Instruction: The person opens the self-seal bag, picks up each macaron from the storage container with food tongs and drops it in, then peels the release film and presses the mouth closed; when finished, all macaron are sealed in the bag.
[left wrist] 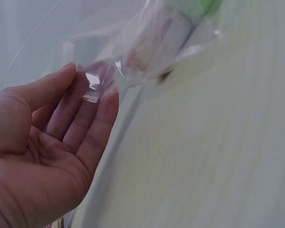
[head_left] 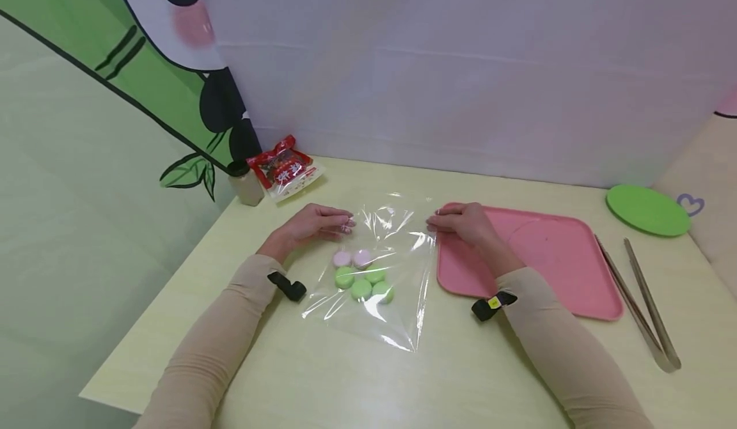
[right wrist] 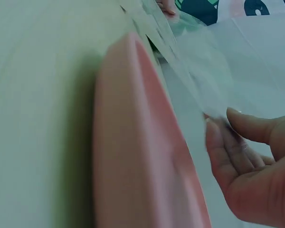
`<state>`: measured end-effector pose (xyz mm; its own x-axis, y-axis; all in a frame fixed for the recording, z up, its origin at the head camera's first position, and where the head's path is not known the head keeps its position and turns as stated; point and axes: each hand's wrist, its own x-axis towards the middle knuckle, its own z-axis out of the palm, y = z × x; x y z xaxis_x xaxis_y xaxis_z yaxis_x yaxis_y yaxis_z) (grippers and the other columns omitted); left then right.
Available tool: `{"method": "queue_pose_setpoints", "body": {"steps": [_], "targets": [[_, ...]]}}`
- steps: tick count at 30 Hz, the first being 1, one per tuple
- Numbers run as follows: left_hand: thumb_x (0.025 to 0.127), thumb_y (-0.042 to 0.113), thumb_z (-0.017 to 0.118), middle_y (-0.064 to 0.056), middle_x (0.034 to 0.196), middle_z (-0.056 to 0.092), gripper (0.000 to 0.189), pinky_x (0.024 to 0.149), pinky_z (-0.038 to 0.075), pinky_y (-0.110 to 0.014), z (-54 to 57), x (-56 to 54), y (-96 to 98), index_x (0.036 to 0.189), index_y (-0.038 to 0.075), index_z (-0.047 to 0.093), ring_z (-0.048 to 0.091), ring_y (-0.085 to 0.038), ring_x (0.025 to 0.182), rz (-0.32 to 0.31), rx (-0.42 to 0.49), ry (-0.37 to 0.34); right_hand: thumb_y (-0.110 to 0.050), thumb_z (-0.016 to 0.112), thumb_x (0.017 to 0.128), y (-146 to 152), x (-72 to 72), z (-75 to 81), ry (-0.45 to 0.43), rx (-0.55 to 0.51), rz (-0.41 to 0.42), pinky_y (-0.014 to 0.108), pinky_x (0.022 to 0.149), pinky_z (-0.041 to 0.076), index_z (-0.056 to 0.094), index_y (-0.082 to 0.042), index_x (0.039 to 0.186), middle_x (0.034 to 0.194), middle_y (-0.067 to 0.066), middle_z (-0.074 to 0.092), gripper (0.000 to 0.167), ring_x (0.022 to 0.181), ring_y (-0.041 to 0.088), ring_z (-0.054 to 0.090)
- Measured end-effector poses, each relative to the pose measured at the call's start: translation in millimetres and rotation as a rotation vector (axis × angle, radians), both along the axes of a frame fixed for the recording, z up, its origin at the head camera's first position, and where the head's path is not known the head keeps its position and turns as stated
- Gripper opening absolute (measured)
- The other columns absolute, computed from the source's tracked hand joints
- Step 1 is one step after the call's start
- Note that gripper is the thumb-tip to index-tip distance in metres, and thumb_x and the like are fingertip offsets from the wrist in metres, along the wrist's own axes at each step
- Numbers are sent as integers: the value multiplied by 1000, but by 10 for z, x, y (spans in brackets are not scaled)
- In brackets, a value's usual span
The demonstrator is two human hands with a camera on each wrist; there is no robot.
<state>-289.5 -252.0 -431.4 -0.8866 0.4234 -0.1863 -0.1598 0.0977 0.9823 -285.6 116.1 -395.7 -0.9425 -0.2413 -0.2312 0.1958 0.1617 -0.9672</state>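
A clear plastic bag (head_left: 397,327) lies over the table, with several green and pale pink round pieces (head_left: 361,289) seen inside or beneath it; which cannot be told. At its upper left corner, my left hand (head_left: 313,223) pinches the film between thumb and fingers. The left wrist view shows the thumb of this hand (left wrist: 52,128) pressed on the clear edge. My right hand (head_left: 463,224) pinches the opposite upper corner, over the edge of a pink tray (head_left: 553,250). In the right wrist view the thumb and fingertips of that hand (right wrist: 251,166) meet on the film.
Metal tongs (head_left: 647,304) lie right of the tray, below a green round plate (head_left: 647,210). At the back left, a red and white snack packet (head_left: 288,170) leans near a dark-lidded jar (head_left: 246,185). A printed cloth (head_left: 460,84) hangs behind the table (head_left: 322,378).
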Motion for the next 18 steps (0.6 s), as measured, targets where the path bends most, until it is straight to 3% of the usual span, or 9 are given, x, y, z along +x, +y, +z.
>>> {"method": "queue_pose_setpoints", "body": {"steps": [3, 7, 13, 18], "targets": [[100, 13, 62, -14, 116, 72, 42, 84, 58, -36, 27, 13, -2, 135, -10, 56, 72, -21, 99, 22, -1, 12, -2, 72, 92, -11, 13, 0, 1, -60, -25, 38, 87, 57, 58, 13, 127, 99, 13, 76, 41, 93, 21, 74], [101, 11, 61, -14, 115, 72, 45, 80, 59, -33, 46, 19, -25, 140, -8, 51, 72, -20, 97, 21, 6, 30, -1, 69, 93, -6, 14, -1, 15, -86, 11, 39, 89, 56, 56, 14, 131, 105, 17, 74, 42, 92, 20, 74], [102, 19, 60, -17, 120, 70, 45, 92, 55, -35, 41, -12, -19, 141, -3, 53, 70, -24, 104, 36, 32, 76, -8, 69, 96, -46, 11, 2, 64, -57, 36, 38, 88, 57, 59, 10, 131, 106, 17, 73, 40, 86, 19, 74], [102, 18, 61, -18, 116, 71, 41, 93, 54, -37, 58, -16, 65, 133, -9, 58, 71, -22, 101, 152, 81, 130, -11, 68, 97, -58, 14, -5, 99, 8, 12, 36, 86, 58, 64, 8, 126, 103, 15, 74, 35, 84, 16, 73]]}}
